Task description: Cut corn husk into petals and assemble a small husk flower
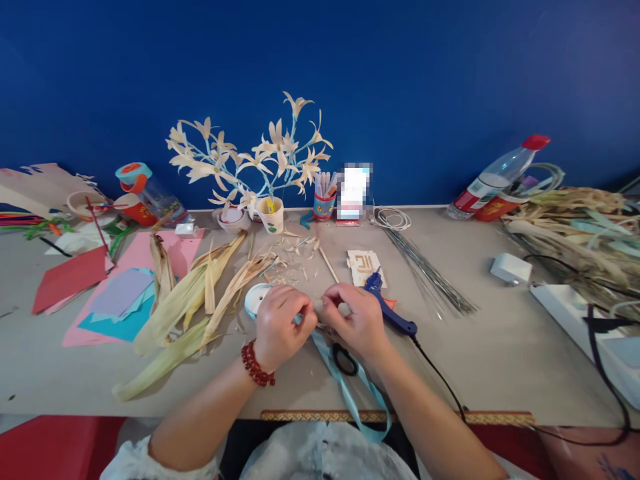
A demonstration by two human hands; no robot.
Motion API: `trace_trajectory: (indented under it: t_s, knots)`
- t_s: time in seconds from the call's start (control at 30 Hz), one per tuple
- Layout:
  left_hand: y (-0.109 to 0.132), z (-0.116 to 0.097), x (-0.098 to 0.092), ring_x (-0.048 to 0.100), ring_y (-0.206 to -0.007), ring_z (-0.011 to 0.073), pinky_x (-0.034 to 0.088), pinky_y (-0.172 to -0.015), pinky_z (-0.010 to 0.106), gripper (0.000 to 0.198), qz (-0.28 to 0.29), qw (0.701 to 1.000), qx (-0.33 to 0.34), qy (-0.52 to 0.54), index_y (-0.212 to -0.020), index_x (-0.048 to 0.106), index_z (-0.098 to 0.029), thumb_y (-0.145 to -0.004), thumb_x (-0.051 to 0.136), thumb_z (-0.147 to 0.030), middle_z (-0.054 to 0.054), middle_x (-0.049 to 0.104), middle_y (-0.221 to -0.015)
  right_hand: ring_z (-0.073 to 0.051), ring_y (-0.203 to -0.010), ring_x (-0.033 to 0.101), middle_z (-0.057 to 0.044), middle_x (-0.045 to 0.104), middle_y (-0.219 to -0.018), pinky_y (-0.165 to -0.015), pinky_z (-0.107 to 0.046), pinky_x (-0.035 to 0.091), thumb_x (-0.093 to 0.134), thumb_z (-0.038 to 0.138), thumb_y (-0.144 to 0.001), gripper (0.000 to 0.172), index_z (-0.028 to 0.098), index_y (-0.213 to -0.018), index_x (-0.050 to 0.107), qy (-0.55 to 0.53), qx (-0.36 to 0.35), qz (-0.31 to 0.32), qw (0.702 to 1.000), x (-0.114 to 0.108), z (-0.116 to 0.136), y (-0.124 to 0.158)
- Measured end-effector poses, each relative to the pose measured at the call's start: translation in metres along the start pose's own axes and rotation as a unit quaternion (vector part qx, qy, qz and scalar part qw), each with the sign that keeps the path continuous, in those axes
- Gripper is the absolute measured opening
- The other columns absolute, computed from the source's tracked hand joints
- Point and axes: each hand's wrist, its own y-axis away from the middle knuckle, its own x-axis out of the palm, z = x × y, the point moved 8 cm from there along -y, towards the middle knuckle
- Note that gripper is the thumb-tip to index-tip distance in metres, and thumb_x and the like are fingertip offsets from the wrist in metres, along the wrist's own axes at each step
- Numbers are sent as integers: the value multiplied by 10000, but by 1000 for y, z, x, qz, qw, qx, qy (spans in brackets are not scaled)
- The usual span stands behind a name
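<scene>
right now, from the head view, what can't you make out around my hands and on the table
Head view, hidden: what the left hand and right hand pinch; the hands themselves cover most of it.
Head view, hidden: what the black loop belongs to; the right hand seems to cover the rest.
Head view, blurred: the bright screen, broken into blocks.
Head view, cut off: part of the white power strip, by the right edge.

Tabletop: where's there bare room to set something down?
Widest: tabletop right of the glue gun and its cord, left of the power strip. Smaller: between the wires and bottle. Crowded: left, with corn husks and coloured paper; around the left hand and right hand, with ribbon.
</scene>
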Motion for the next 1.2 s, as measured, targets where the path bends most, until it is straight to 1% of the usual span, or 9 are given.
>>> trace_trajectory:
  t_s: [0.13,0.23,0.4,0.53,0.67,0.77,0.97,1.1,1.2]
  knots:
    - [0,3,-4,523,-642,171,422,-647,315,133,-17,1000,-3,-5,-707,540,-201,-832,521,-157,20,573,-641,-149,-631,567,-2,612,-673,-625,-256,433,552,211,-838,96,209,-746,577,-2,56,-58,997,-15,-21,0]
    - [1,1,-5,562,-679,176,449,-682,327,102,-27,999,22,-1,-770,575,-201,-841,525,-147,34,623,-694,-147,-621,570,-9,606,-668,-597,-247,463,550,328,-884,184,196,-761,586,-161,131,-5,978,-3,-30,1]
    - [4,-6,-9,616,-796,186,490,-787,359,164,-45,996,83,-7,-947,621,-211,-843,534,-118,58,697,-852,-129,-576,591,6,622,-707,-571,-263,541,652,427,-814,241,196,-844,591,-527,259,150,795,45,-14,13]
    - [6,-7,-10,630,-839,201,495,-846,391,256,-44,992,118,-8,-1062,626,-225,-843,545,-120,67,701,-899,-91,-514,564,18,631,-682,-497,-208,512,746,344,-751,233,186,-789,579,-583,290,162,742,51,-14,18]
    - [6,-4,-10,625,-888,203,489,-877,399,355,-43,992,109,47,-1150,609,-237,-839,535,-82,71,695,-951,-86,-496,561,17,643,-668,-482,-201,500,754,327,-758,224,183,-776,583,-564,272,158,764,44,-20,18]
    - [5,15,-1,630,-866,197,512,-808,362,307,-13,984,-18,179,-1143,593,-219,-874,480,-122,83,679,-975,-93,-535,585,4,668,-698,-514,-202,504,739,340,-779,207,185,-796,604,-529,249,143,799,37,-22,16]
    - [15,44,35,586,-708,160,486,-662,279,168,36,817,-273,507,-918,600,-167,-893,502,-301,40,609,-760,-94,-580,596,-9,675,-715,-555,-201,501,687,362,-825,188,177,-816,648,-465,232,144,842,33,-24,12]
    - [18,42,48,532,-648,107,429,-642,215,126,73,725,-348,590,-801,585,-157,-812,651,-263,-1,564,-699,-106,-579,590,-21,670,-731,-555,-220,501,637,339,-849,176,167,-833,674,-439,218,162,856,36,-27,11]
    - [18,40,50,507,-626,95,426,-687,220,123,76,690,-361,623,-771,587,-152,-806,661,-243,-12,544,-649,-117,-566,554,-31,650,-762,-516,-236,488,511,289,-889,218,171,-933,689,-418,211,117,876,29,-34,7]
